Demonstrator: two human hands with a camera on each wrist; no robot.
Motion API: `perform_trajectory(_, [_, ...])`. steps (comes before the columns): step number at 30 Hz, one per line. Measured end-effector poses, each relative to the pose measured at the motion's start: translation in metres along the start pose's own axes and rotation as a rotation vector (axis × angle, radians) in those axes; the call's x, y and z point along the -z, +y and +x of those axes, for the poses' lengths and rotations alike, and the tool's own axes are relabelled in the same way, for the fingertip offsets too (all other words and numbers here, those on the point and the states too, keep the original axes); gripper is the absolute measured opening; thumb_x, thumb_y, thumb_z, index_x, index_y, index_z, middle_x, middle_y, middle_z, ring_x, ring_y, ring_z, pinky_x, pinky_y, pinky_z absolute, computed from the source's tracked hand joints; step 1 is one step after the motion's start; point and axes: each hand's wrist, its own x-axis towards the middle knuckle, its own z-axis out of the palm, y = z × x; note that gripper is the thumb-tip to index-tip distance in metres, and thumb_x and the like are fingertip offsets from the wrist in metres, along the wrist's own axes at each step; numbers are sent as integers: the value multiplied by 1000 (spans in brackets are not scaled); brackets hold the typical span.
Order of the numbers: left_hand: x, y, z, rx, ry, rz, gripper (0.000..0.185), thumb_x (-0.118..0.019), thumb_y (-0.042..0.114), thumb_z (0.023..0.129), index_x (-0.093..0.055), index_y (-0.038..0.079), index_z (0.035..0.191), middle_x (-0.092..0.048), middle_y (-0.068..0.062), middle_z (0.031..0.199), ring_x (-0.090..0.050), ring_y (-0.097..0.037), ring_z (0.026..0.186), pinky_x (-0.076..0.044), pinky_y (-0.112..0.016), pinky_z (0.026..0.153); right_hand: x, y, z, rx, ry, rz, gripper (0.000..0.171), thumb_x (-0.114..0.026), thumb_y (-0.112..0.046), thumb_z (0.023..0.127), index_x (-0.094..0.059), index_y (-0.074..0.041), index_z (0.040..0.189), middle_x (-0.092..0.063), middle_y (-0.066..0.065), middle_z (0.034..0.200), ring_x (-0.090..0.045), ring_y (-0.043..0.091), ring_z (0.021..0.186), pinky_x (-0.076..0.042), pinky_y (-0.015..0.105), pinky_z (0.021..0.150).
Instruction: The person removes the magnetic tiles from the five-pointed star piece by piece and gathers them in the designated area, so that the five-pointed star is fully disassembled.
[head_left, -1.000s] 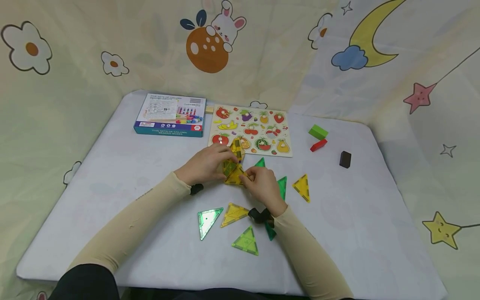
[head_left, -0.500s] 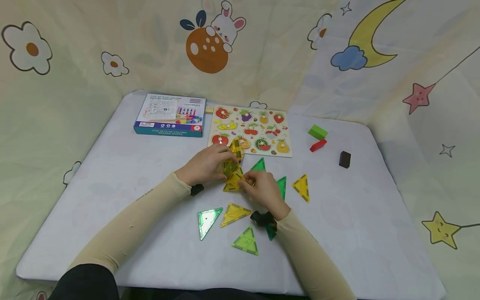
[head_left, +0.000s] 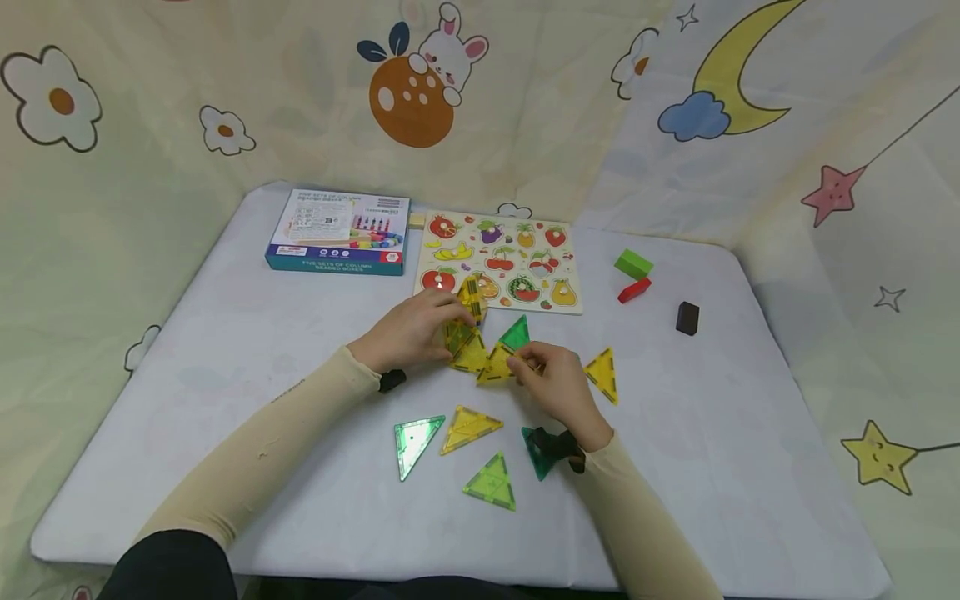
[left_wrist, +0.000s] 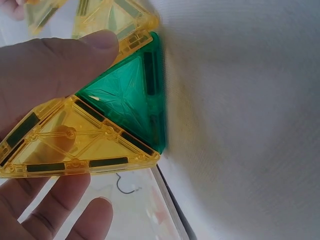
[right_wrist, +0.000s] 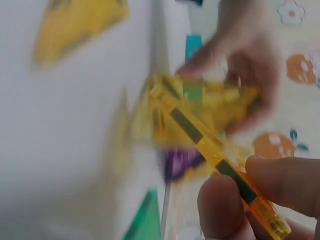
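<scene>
My left hand (head_left: 448,323) grips a small cluster of joined yellow magnetic triangles (head_left: 467,327) at the table's middle. In the left wrist view the thumb (left_wrist: 75,57) presses on top where a yellow triangle (left_wrist: 75,145) meets a green triangle (left_wrist: 131,100), with the fingers underneath. My right hand (head_left: 522,363) pinches the edge of another yellow triangle (head_left: 495,367), which touches the cluster's right side. The right wrist view is blurred and shows the fingertips (right_wrist: 227,202) on that tile's (right_wrist: 200,135) rim. A green triangle (head_left: 516,333) lies just behind it.
Loose triangles lie near me: green (head_left: 415,440), yellow (head_left: 467,427), lime (head_left: 491,482), dark green (head_left: 535,450), and yellow (head_left: 603,375) on the right. Farther back are a blue box (head_left: 341,229), a fruit puzzle board (head_left: 570,279), a green block (head_left: 633,264), a red block (head_left: 636,290) and a brown block (head_left: 688,317).
My right hand has moved to the right with its yellow triangle, swinging the tile out from the cluster. The dark green triangle under that wrist now shows. The left hand stayed put.
</scene>
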Motion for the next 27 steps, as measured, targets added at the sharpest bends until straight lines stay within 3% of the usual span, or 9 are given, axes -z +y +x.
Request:
perform_trajectory(8, [-1, 0, -2, 19, -10, -24, 55, -93, 18, 78, -69, 24, 127, -63, -2, 135, -55, -24, 131, -45, -47, 119, 54, 50, -35, -170, 34, -5, 30, -63, -30, 105, -73, -2, 107, -75, 14, 83, -60, 16, 61, -48, 26, 52])
perform_trajectory(16, [0, -1, -3, 11, 4, -14, 54, -93, 18, 78, -69, 23, 126, -64, -1, 133, -55, -24, 129, -46, -46, 117, 114, 92, -78, -274, -160, -172, 33, -58, -35, 106, -72, -5, 105, -71, 5, 83, -60, 16, 70, -50, 27, 57])
perform_trajectory(18, [0, -1, -3, 16, 1, -17, 54, -93, 19, 78, -69, 23, 126, -63, -2, 133, -55, -24, 129, -47, -46, 117, 118, 100, -85, -299, -177, -223, 31, -61, -36, 104, -71, -6, 103, -70, 3, 83, -59, 15, 71, -48, 26, 58])
perform_trajectory(22, [0, -1, -3, 28, -8, -22, 54, -93, 19, 78, -69, 24, 126, -63, -2, 134, -54, -24, 130, -46, -46, 118, 112, 110, -90, -343, -126, -300, 30, -69, -36, 99, -68, -6, 102, -67, 3, 85, -56, 16, 73, -44, 25, 58])
perform_trajectory(27, [-1, -1, -4, 33, -6, -28, 54, -93, 19, 78, -68, 24, 126, -62, -2, 135, -54, -24, 130, -46, -46, 118, 106, 109, -84, -338, -68, -336, 29, -73, -32, 96, -68, -4, 103, -67, 10, 93, -56, 21, 78, -44, 27, 60])
